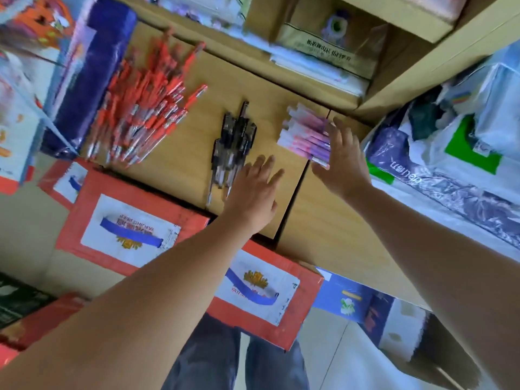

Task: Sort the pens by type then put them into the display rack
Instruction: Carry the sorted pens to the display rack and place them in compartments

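Three groups of pens lie on a wooden counter [213,80]. A big heap of red pens [143,108] is at the left. A small pile of black pens [233,144] lies in the middle. A stack of pink and purple pens [308,133] with white caps sits at the right. My left hand [254,192] hovers flat with fingers spread, just right of the black pens' lower ends. My right hand [343,156] is open, its fingers against the right ends of the pink and purple pens. No display rack is recognisable.
A dark blue packet [92,77] lies left of the red pens. Red cardboard boxes [135,220] stand along the counter's near edge. Plastic bags of goods [450,153] crowd the right side. Shelves with packaged stationery [326,49] rise behind the counter.
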`<state>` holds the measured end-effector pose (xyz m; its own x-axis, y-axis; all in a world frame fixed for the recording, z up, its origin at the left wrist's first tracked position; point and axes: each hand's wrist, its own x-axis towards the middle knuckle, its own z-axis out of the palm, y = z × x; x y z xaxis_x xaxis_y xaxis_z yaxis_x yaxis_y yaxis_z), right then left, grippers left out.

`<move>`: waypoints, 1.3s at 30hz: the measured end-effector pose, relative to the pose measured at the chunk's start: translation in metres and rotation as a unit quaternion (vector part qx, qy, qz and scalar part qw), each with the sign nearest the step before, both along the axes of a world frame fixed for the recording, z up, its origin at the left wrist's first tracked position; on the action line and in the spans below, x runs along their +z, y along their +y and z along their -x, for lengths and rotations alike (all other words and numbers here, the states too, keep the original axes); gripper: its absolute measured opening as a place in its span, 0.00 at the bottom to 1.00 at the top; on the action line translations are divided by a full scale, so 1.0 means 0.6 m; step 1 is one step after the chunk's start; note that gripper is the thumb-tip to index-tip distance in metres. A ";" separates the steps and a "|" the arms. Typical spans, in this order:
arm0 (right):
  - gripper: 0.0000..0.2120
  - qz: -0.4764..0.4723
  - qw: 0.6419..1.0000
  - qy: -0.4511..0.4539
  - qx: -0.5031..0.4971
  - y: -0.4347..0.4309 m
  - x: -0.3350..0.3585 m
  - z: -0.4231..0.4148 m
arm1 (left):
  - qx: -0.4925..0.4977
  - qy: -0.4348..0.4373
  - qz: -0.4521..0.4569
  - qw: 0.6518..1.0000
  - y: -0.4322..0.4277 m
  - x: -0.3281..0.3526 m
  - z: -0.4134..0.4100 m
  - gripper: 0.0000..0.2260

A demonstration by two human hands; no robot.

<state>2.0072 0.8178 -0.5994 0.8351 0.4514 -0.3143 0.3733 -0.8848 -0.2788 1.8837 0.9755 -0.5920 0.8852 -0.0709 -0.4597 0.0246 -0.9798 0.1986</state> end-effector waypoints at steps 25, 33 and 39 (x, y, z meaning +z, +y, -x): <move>0.38 0.062 0.994 0.015 -0.093 0.027 -0.034 0.156 | 0.087 0.007 0.080 0.993 -0.012 -0.026 -0.005 0.30; 0.28 -0.058 0.984 0.063 -0.159 -0.002 -0.030 0.090 | 0.229 -0.040 0.125 0.965 -0.035 -0.034 -0.025 0.20; 0.25 -0.027 0.982 0.094 -0.161 -0.009 -0.029 0.084 | 0.298 -0.042 0.151 0.942 -0.055 -0.034 -0.044 0.22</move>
<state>1.9569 0.8125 -0.6166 0.8669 0.1937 -0.4594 0.0138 -0.9304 -0.3663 1.9098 0.9426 -0.6126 0.8419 0.3328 -0.4248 0.5234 -0.6955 0.4924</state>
